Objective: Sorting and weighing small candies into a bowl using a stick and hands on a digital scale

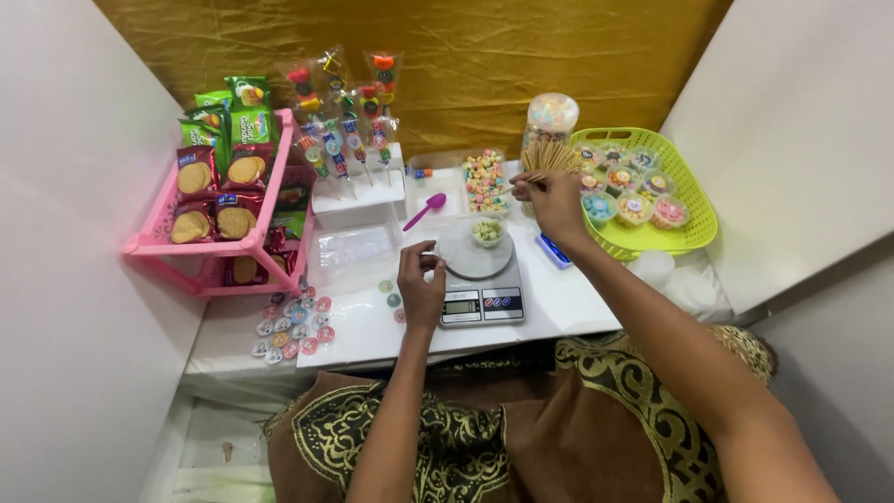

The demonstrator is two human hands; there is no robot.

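At the far edge of the white table (pixel 559 307), the right hand (pixel 554 203) reaches to a bundle of thin wooden skewers (pixel 549 156) standing in a cup, its fingertips pinched narrow on what looks like a single stick, while the left hand (pixel 421 284) rests loosely curled beside the round grey platter of the small digital kitchen scale (pixel 480 279), fingers folded in and holding nothing that can be made out. On that platter sits a small clear plastic cup of pale marshmallow pieces (pixel 488 230), near the platter's far rim. My worry is the reaching forearm: it passes close above the scale, and a dip of the wrist could knock the light cup off or upset the reading (the pointed skewers could also spill if one catches on its neighbours). A purple plastic spoon (pixel 424 210) lies just left of the scale, within reach of a careless elbow. Much is hard to judge: the skewers' holder is hidden behind the hand, the scale's display is too small to read, the lime-green plastic basket (pixel 694 200) of filled candy tubs is partly covered by the wrist, and the pink plastic rack (pixel 209 244) of biscuit packets hides whatever lies behind it.
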